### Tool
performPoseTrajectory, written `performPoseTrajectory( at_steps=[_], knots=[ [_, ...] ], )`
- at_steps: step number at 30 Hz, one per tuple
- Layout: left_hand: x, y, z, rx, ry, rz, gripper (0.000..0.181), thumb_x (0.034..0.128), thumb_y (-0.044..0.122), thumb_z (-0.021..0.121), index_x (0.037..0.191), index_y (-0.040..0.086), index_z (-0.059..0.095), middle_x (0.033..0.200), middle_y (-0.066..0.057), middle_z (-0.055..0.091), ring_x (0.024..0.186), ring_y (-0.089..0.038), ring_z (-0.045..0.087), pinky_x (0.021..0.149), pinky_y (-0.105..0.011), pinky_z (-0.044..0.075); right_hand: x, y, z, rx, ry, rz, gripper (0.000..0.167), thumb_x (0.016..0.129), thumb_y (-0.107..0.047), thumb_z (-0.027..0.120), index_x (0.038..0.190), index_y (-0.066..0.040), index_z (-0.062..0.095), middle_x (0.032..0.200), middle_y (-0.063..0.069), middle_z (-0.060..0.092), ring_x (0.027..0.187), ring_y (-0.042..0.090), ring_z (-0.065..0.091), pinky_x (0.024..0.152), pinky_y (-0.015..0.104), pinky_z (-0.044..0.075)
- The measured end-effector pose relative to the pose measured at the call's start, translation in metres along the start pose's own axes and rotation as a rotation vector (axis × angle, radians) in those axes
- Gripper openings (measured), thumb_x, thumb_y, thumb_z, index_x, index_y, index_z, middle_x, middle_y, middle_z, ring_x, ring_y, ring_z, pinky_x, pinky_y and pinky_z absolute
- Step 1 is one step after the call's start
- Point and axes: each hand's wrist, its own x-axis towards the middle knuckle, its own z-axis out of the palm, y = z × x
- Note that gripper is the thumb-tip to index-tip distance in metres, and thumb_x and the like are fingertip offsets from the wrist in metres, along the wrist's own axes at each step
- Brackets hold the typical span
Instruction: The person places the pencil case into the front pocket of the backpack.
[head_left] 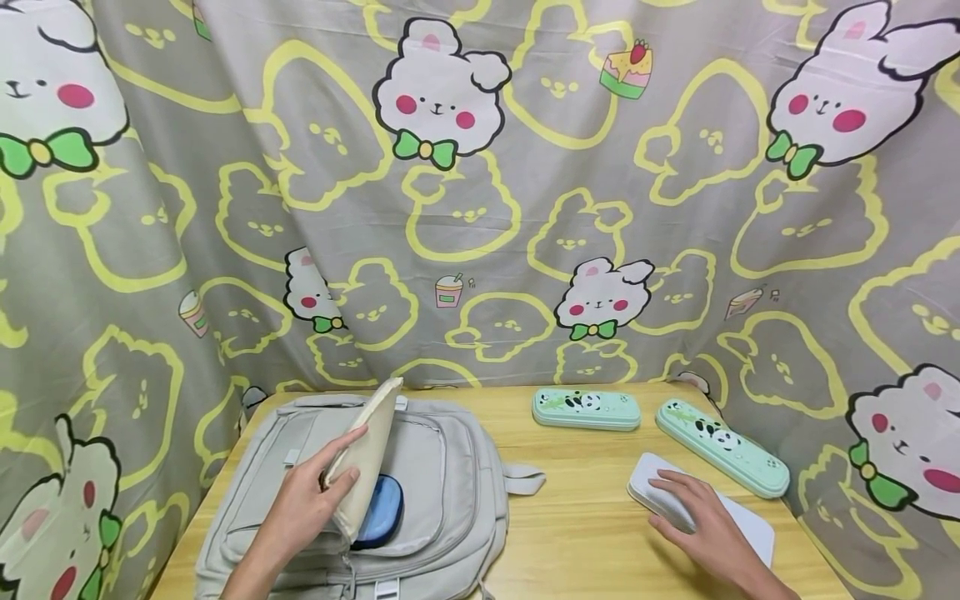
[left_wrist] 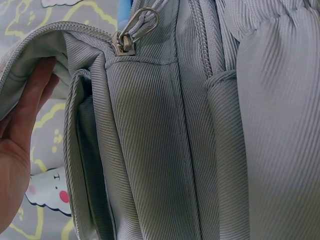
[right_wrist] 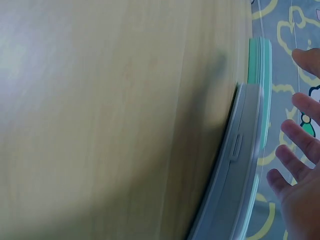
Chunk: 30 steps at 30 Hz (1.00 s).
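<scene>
We pinch raised flap of grey fabric backpack, left, with left hand; right hand loose above flat white rectangular case, near right: likely stiff, light, slick; grip long edges.

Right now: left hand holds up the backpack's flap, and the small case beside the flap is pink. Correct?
The color is wrong: the small case is blue, not pink, as the head view shows. The left hand does hold up the flap of the backpack.
</scene>
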Motion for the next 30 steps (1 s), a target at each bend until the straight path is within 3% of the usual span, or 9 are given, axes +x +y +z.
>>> performPoseTrajectory(
  at_steps=[4, 8, 11, 16, 20, 23, 26, 30],
  knots=[
    [0.0, 0.0, 0.0, -0.01, -0.004, -0.001, 0.056, 0.1072, 0.012, 0.07, 0.159, 0.031, 0.058, 0.16, -0.025, 0.056, 0.083, -0.009, 0.068, 0.067, -0.027, 0.053, -0.003, 0.005, -0.004, 0.003, 0.02, -0.013, 0.051, 0.083, -0.022, 0.096, 0.13, -0.015, 0.077, 0.138, 0.012, 0.069, 0.125, 0.027, 0.053, 0.105, 0.002, 0.015],
    [0.0, 0.0, 0.0, -0.03, -0.007, -0.008, 0.056, 0.1069, 0.012, 0.071, 0.158, 0.031, 0.058, 0.159, -0.027, 0.056, 0.057, -0.006, 0.053, 0.06, -0.028, 0.051, -0.005, 0.01, -0.006, 0.002, 0.027, 0.001, 0.052, 0.083, -0.022, 0.096, 0.131, -0.016, 0.077, 0.139, 0.012, 0.069, 0.126, 0.023, 0.052, 0.104, 0.002, 0.015],
    [0.0, 0.0, 0.0, -0.044, -0.014, -0.023, 0.057, 0.1071, 0.012, 0.07, 0.158, 0.032, 0.057, 0.159, -0.028, 0.056, 0.045, -0.007, 0.037, 0.054, -0.03, 0.049, -0.008, 0.014, -0.008, -0.009, 0.03, 0.018, 0.052, 0.083, -0.024, 0.096, 0.131, -0.017, 0.076, 0.14, 0.011, 0.068, 0.126, 0.019, 0.051, 0.103, 0.008, 0.02],
    [0.0, 0.0, 0.0, -0.049, -0.023, -0.041, 0.056, 0.1077, 0.014, 0.07, 0.159, 0.032, 0.056, 0.16, -0.029, 0.054, 0.045, -0.008, 0.036, 0.054, -0.03, 0.049, -0.013, 0.019, -0.013, -0.03, 0.023, 0.043, 0.053, 0.084, -0.025, 0.096, 0.132, -0.017, 0.076, 0.141, 0.011, 0.068, 0.126, 0.019, 0.05, 0.1, 0.025, 0.028],
    [-0.001, 0.001, 0.0, -0.031, -0.011, -0.029, 0.056, 0.1076, 0.014, 0.07, 0.159, 0.032, 0.057, 0.161, -0.027, 0.054, 0.056, -0.012, 0.055, 0.059, -0.029, 0.052, -0.016, 0.024, -0.018, -0.049, 0.009, 0.068, 0.055, 0.084, -0.026, 0.096, 0.134, -0.018, 0.075, 0.143, 0.013, 0.066, 0.125, 0.028, 0.052, 0.098, 0.032, 0.03],
    [-0.001, 0.0, 0.0, -0.008, 0.002, -0.005, 0.056, 0.1075, 0.013, 0.071, 0.159, 0.032, 0.058, 0.162, -0.025, 0.055, 0.091, -0.022, 0.076, 0.068, -0.027, 0.056, -0.019, 0.027, -0.023, -0.042, -0.014, 0.1, 0.056, 0.084, -0.027, 0.096, 0.134, -0.015, 0.074, 0.143, 0.016, 0.065, 0.125, 0.037, 0.055, 0.099, 0.042, 0.034],
    [-0.001, 0.0, 0.001, 0.004, 0.01, 0.012, 0.055, 0.1076, 0.014, 0.071, 0.158, 0.03, 0.058, 0.162, -0.023, 0.055, 0.126, -0.033, 0.072, 0.076, -0.027, 0.059, -0.022, 0.031, -0.027, -0.028, -0.043, 0.137, 0.057, 0.084, -0.029, 0.096, 0.134, -0.012, 0.074, 0.143, 0.021, 0.063, 0.127, 0.046, 0.055, 0.099, 0.057, 0.037],
    [-0.001, 0.001, 0.001, -0.001, 0.006, 0.006, 0.055, 0.1076, 0.013, 0.07, 0.159, 0.03, 0.058, 0.162, -0.023, 0.055, 0.123, -0.033, 0.073, 0.075, -0.027, 0.059, -0.027, 0.037, -0.032, -0.027, -0.063, 0.167, 0.06, 0.083, -0.03, 0.096, 0.134, -0.009, 0.073, 0.144, 0.025, 0.061, 0.128, 0.05, 0.053, 0.099, 0.065, 0.036]
  ],
)
